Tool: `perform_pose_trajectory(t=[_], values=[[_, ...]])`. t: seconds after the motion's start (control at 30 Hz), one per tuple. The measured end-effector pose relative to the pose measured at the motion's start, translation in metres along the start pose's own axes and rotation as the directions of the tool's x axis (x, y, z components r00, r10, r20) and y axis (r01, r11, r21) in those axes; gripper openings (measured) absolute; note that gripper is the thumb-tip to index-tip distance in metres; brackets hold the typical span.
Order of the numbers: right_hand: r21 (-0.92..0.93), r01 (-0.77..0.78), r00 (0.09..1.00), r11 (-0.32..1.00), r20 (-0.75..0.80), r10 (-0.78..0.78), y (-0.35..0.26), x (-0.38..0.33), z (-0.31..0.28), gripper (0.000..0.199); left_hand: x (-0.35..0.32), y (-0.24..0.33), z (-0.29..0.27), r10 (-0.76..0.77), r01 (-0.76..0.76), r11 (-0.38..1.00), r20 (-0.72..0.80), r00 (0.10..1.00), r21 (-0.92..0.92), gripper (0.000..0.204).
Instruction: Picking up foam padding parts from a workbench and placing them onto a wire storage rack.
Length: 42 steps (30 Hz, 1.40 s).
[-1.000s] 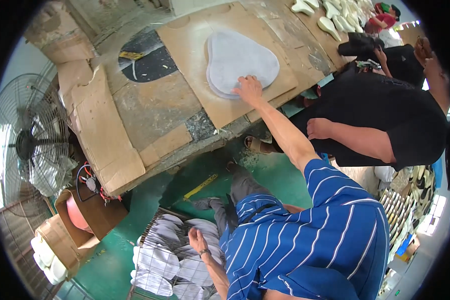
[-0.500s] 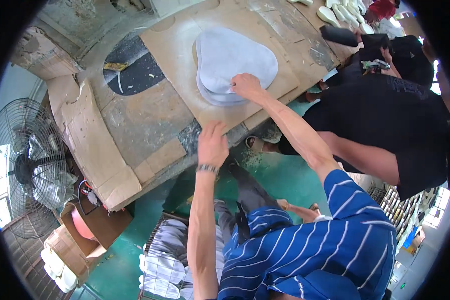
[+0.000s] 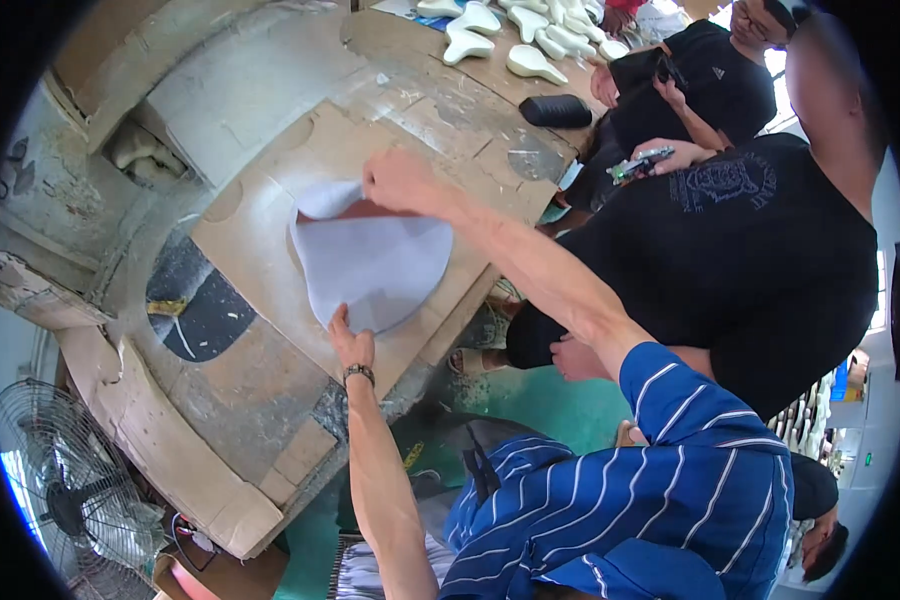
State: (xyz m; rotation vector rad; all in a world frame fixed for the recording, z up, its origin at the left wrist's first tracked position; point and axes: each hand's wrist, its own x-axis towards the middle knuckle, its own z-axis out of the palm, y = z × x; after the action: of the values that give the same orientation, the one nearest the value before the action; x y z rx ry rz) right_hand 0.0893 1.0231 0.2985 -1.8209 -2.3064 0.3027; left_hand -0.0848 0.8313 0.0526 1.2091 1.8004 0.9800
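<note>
A stack of light grey, rounded-triangular fabric pieces (image 3: 380, 265) lies on a flat cardboard sheet (image 3: 255, 215). My right hand (image 3: 400, 182) is closed on the top fabric piece (image 3: 328, 199), raising it and folding it back toward the far side. Its reddish-brown underside shows below my wrist. The pinching fingertips are partly hidden and a little blurred. At the near edge of the stack, my left hand (image 3: 352, 340) rests its outstretched fingertips on the fabric, thumb apart from the index finger.
Left of the cardboard is a dark oval patch (image 3: 200, 300) with a yellow-handled tool (image 3: 167, 306). A caged fan (image 3: 70, 500) stands at lower left. Two people in black shirts (image 3: 720, 270) crowd the right side. Cream saddle-shaped pieces (image 3: 535, 62) and a black object (image 3: 556, 111) lie at the far end.
My right hand has lifted the top fabric piece and carried its edge away from me. My left hand has come forward from the table edge onto the stack. The view has shifted.
</note>
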Motion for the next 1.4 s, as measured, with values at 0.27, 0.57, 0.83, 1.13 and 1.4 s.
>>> perform_pose_trajectory(t=[0.27, 0.57, 0.83, 1.13, 1.4], values=[[0.099, 0.286, 0.95, 0.953, -0.155, -0.27, -0.078, 0.009, -0.183, 0.029, 0.018, -0.008, -0.016, -0.082, 0.086, 0.969, 0.028, 0.996, -0.23, 0.069], [0.152, 0.48, 0.876, 0.864, -0.044, -0.479, -0.174, -0.076, -0.168, 0.029, -0.083, 0.164, -0.131, 0.169, -0.084, 0.612, 0.026, 0.985, -0.786, 0.05], [0.288, 0.742, 0.574, 0.605, 0.194, -0.796, -0.26, -0.237, -0.087, 0.021, -0.246, 0.17, -0.199, -0.206, -0.325, 0.216, -0.368, 0.907, -0.921, 0.031], [0.465, 0.777, 0.214, 0.424, 0.438, -0.873, -0.346, -0.439, 0.023, 0.026, -0.437, 0.051, -0.227, -0.787, -0.472, 0.237, -0.453, 0.419, -0.849, 0.035], [0.776, 0.42, 0.095, 0.47, 0.477, -0.874, -0.421, -0.562, 0.062, 0.037, -0.586, 0.002, -0.313, -0.635, -0.598, 0.563, -0.762, 0.128, -0.57, 0.061]])
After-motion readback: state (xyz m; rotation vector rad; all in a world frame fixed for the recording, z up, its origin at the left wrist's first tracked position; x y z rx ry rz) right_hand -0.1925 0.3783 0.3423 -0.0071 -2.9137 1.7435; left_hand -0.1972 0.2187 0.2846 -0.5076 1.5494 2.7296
